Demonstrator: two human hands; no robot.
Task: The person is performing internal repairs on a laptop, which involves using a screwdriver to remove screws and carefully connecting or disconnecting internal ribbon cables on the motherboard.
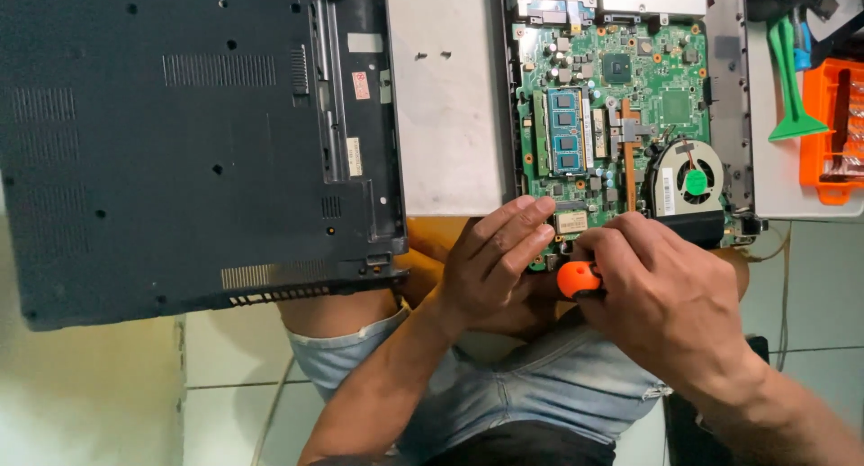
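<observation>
Gripping orange screwdriver [578,278], right hand [670,299] at motherboard [621,88] near edge.

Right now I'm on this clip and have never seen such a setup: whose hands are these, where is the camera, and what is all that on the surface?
There is one picture, taken by a camera worn on a person's head and looking straight down, so both hands belong to that person. No machine is involved. The right hand grips a screwdriver with an orange handle; its tip is hidden. The left hand rests its fingers on the near edge of an opened laptop's green circuit board, which shows a blue memory module and a round cooling fan. To the left lies the laptop's dark bottom cover, taken off. On the light tabletop sit two small screws. At far right are a green plastic pry tool and an orange tool tray.
</observation>
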